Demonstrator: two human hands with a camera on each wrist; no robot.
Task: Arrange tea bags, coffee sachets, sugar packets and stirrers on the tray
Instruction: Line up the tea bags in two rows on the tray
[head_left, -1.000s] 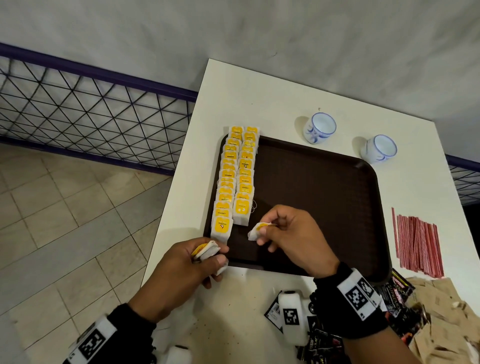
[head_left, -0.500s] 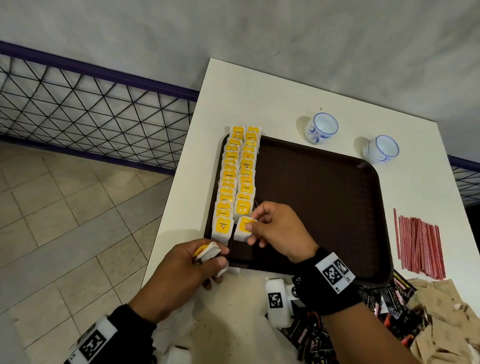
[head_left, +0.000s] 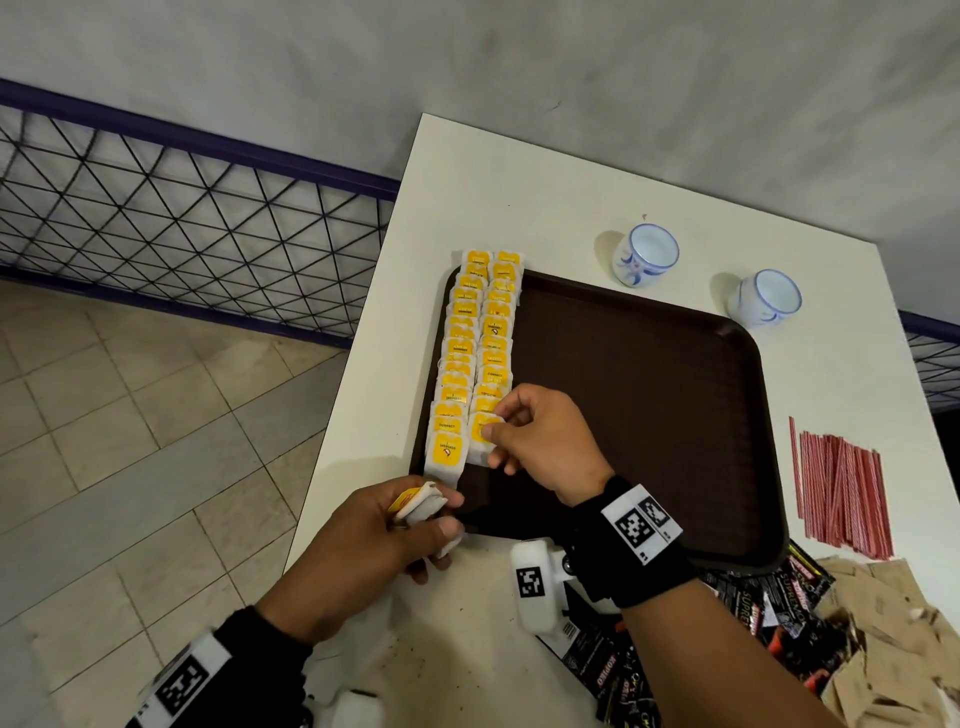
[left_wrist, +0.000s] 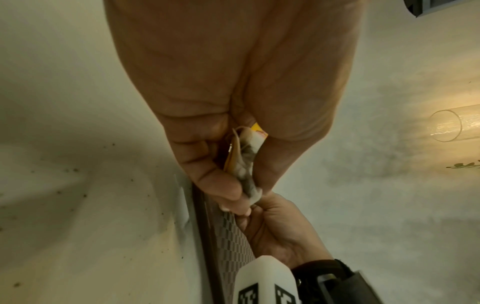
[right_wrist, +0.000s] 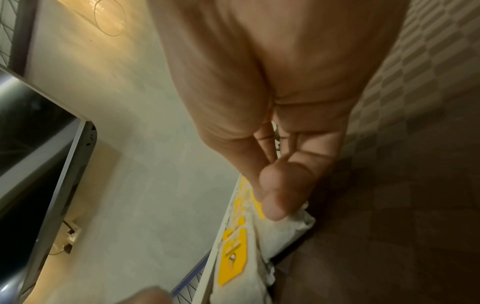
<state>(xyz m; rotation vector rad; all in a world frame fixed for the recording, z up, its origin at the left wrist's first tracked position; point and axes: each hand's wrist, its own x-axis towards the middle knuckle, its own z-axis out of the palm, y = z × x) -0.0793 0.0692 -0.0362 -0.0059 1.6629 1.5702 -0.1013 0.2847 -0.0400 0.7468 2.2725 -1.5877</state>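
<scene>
Two rows of yellow-labelled tea bags (head_left: 475, 338) run along the left side of the dark brown tray (head_left: 649, 405). My right hand (head_left: 493, 428) pinches one tea bag (head_left: 480, 441) at the near end of the right row, where it lies on the tray. In the right wrist view my thumb (right_wrist: 274, 207) presses on that tea bag (right_wrist: 283, 228). My left hand (head_left: 441, 514) stays at the tray's near left corner and grips a small stack of tea bags (head_left: 418, 506). The left wrist view shows that stack (left_wrist: 246, 164) between thumb and fingers.
Two blue-and-white cups (head_left: 645, 254) (head_left: 763, 298) stand beyond the tray. Red stirrers (head_left: 841, 483) lie to its right. Black coffee sachets (head_left: 769, 613) and brown sugar packets (head_left: 893, 649) are heaped at the near right. The table's left edge (head_left: 358, 395) drops to a tiled floor.
My right hand carried its tea bag left and away from me and laid it at the near end of the right row. The left hand kept still with its stack.
</scene>
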